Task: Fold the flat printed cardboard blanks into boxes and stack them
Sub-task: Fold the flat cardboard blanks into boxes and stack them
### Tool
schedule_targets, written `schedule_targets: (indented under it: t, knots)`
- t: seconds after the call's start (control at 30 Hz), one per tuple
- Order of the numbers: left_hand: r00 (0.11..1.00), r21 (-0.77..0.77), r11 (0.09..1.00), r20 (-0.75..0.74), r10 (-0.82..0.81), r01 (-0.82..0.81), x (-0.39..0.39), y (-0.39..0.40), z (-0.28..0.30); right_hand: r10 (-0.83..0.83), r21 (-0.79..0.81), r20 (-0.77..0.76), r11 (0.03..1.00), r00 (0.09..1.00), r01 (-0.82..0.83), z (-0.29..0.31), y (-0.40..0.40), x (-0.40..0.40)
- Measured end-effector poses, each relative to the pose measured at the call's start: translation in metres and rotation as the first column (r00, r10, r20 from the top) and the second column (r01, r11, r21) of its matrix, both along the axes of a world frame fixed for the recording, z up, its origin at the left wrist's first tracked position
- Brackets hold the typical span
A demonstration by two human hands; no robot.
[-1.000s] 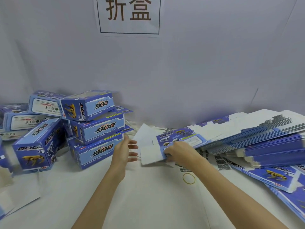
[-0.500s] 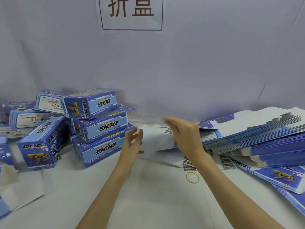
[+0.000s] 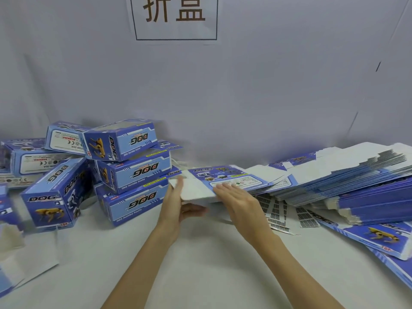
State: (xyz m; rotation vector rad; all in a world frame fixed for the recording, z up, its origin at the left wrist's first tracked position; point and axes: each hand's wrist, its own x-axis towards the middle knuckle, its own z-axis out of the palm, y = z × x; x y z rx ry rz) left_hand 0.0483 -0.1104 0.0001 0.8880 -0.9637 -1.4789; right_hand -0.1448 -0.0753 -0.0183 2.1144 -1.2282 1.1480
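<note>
A flat blue-and-white printed blank is held just above the table in the middle of the view. My left hand grips its white left end, fingers above and thumb below. My right hand lies flat on its top face with fingers spread. To the right, a big fanned pile of flat blanks leans across the table. On the left stand several folded blue DOG boxes, three of them stacked one on another.
Sheets of barcode stickers lie under the pile of blanks. More loose blanks lie at the right edge. White paper sheets lie at the lower left. A grey backdrop with a printed sign closes the back.
The blank has been lifted off the pile and pulled left and toward me. My left hand has closed on its white end, and my right hand has flattened on top.
</note>
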Motion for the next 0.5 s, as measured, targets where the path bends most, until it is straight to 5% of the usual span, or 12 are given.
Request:
schedule_targets:
  t: [0.1, 0.23, 0.4, 0.5]
  knots:
    - [0.998, -0.113, 0.993, -0.053, 0.032, -0.038, 0.001, 0.003, 0.008, -0.02, -0.206, 0.222, 0.976, 0.975, 0.067, 0.034, -0.004, 0.003]
    - [0.969, -0.477, 0.876, 0.174, 0.177, -0.074, 0.004, 0.002, 0.006, 0.027, -0.296, 0.555, 0.941, 0.832, 0.167, 0.089, -0.006, -0.003]
    - [0.922, -0.635, 0.754, 0.168, 0.348, -0.168, 0.006, -0.002, 0.004, 0.089, -0.232, 0.647, 0.969, 0.757, 0.085, 0.09, -0.001, -0.005]
    - [0.821, -0.666, 0.691, 0.208, 0.532, -0.279, 0.015, -0.004, 0.005, 0.072, -0.259, 0.553, 0.962, 0.83, 0.089, 0.082, 0.002, -0.01]
